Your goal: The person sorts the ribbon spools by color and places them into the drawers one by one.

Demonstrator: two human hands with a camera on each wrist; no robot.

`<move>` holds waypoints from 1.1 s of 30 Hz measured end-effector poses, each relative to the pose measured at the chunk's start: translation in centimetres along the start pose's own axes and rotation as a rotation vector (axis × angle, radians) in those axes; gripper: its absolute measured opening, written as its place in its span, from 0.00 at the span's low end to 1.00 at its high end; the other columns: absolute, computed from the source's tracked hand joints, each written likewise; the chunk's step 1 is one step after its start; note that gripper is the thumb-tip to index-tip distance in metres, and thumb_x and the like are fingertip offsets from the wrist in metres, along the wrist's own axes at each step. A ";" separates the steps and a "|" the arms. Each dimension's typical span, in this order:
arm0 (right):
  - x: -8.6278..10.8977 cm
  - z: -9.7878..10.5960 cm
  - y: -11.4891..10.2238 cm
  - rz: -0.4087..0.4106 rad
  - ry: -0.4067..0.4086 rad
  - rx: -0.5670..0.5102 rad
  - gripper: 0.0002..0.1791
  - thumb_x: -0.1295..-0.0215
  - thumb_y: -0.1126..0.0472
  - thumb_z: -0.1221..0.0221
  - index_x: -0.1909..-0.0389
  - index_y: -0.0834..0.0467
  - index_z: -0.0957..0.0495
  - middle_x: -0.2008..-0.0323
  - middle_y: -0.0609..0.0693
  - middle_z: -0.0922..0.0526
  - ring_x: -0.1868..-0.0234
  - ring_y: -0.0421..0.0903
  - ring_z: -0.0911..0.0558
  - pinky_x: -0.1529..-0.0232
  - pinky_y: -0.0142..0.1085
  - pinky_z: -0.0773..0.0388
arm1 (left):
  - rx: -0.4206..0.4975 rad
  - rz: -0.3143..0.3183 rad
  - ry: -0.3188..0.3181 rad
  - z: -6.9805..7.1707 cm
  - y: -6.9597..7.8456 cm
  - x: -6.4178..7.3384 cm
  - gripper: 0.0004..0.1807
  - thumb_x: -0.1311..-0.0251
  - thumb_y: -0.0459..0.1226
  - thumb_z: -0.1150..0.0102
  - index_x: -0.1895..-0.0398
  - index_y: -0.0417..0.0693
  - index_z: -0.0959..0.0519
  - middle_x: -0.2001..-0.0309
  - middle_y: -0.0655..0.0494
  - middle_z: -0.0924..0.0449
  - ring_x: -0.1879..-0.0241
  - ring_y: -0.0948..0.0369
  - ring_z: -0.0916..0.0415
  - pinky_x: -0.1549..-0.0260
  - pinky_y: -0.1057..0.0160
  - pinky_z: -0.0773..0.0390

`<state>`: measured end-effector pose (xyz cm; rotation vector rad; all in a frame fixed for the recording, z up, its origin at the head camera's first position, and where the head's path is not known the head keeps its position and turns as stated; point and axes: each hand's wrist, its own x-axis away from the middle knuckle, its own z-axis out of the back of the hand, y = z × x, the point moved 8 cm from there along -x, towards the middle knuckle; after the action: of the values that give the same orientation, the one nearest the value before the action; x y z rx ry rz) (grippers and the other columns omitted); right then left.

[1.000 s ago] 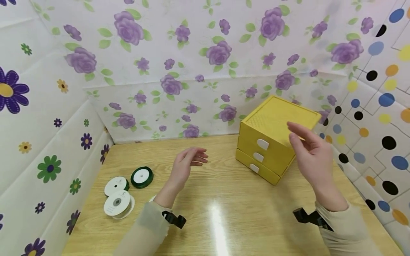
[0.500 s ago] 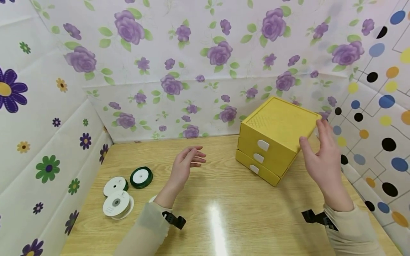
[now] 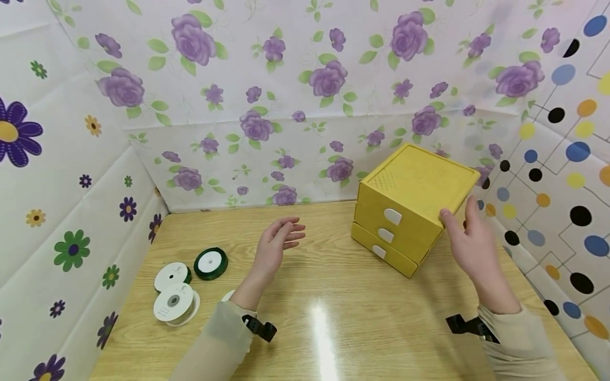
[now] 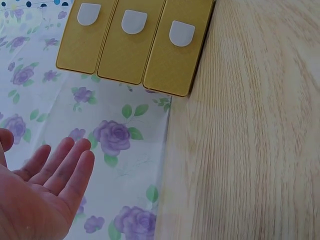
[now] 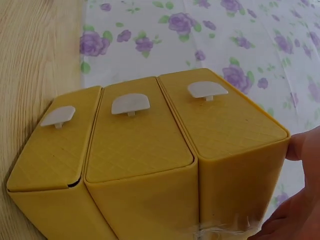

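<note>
A yellow drawer box (image 3: 419, 180) with several white tabs stands at the right back of the table, its drawers closed. My right hand (image 3: 476, 248) grips its near right top edge, thumb over the front corner and fingers along the right side. In the right wrist view the thumb (image 5: 298, 146) lies right at the top corner, and part of the hand is out of frame. My left hand (image 3: 274, 246) hovers over the middle of the table, fingers loosely bent, holding nothing. The left wrist view shows its fingers (image 4: 65, 167) apart from the drawer fronts (image 4: 127, 47).
Left on the table lie a green ribbon spool (image 3: 211, 263), a white-faced spool (image 3: 169, 276) and another white spool (image 3: 173, 302) overlapping it. A white rim (image 3: 227, 296) peeks out behind the left forearm. Patterned cloth walls (image 3: 295, 106) enclose the table's back and sides.
My right hand moved from above the drawer box to its right side, then lowered so the thumb meets the front corner. The left hand and the spools stay nearly the same.
</note>
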<state>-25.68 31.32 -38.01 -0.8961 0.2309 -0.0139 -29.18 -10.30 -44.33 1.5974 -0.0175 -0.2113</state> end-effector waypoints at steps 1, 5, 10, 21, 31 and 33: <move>0.0 -0.1 0.0 -0.001 -0.009 -0.009 0.48 0.14 0.39 0.57 0.15 0.60 0.73 0.15 0.63 0.66 0.20 0.74 0.50 0.26 0.72 0.45 | -0.003 0.000 0.004 0.0 0.0 0.0 0.23 0.14 0.46 0.54 0.32 0.39 0.23 0.38 0.36 0.18 0.39 0.42 0.18 0.38 0.42 0.20; 0.0 -0.5 -0.1 0.029 -0.023 -0.076 0.46 0.13 0.41 0.56 0.15 0.56 0.72 0.14 0.56 0.66 0.17 0.66 0.54 0.26 0.69 0.45 | -0.011 -0.006 0.016 0.2 -0.1 0.0 0.23 0.14 0.45 0.54 0.32 0.38 0.23 0.37 0.37 0.17 0.37 0.42 0.19 0.36 0.42 0.21; 0.0 -0.5 -0.1 0.050 -0.013 -0.107 0.44 0.13 0.43 0.54 0.14 0.50 0.71 0.14 0.49 0.65 0.16 0.61 0.56 0.25 0.68 0.45 | -0.014 -0.007 0.023 0.5 -0.3 0.0 0.23 0.14 0.45 0.54 0.32 0.37 0.23 0.37 0.38 0.18 0.36 0.42 0.19 0.35 0.42 0.21; 0.0 -0.3 -0.3 0.052 0.014 -0.090 0.42 0.14 0.44 0.51 0.12 0.47 0.62 0.14 0.48 0.58 0.16 0.60 0.49 0.26 0.51 0.34 | -0.028 0.002 -0.004 0.6 -0.3 0.3 0.26 0.14 0.46 0.54 0.32 0.33 0.22 0.35 0.34 0.20 0.34 0.40 0.22 0.33 0.42 0.24; 0.0 -0.4 -0.1 0.005 0.015 -0.118 0.42 0.15 0.43 0.50 0.13 0.44 0.62 0.14 0.46 0.59 0.16 0.60 0.50 0.26 0.55 0.36 | -0.065 -0.009 -0.008 0.8 -0.2 0.4 0.25 0.15 0.47 0.51 0.33 0.36 0.20 0.35 0.40 0.18 0.33 0.46 0.21 0.32 0.44 0.24; 0.1 -0.4 0.0 -0.011 0.014 -0.123 0.43 0.16 0.42 0.50 0.13 0.43 0.62 0.14 0.46 0.60 0.16 0.59 0.50 0.25 0.58 0.38 | -0.078 -0.018 -0.020 0.8 -0.1 0.5 0.24 0.15 0.46 0.50 0.33 0.37 0.20 0.35 0.41 0.18 0.33 0.47 0.22 0.32 0.45 0.24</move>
<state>-25.68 30.99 -38.25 -1.0199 0.2419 -0.0166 -28.86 -11.13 -44.50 1.5184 -0.0102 -0.2389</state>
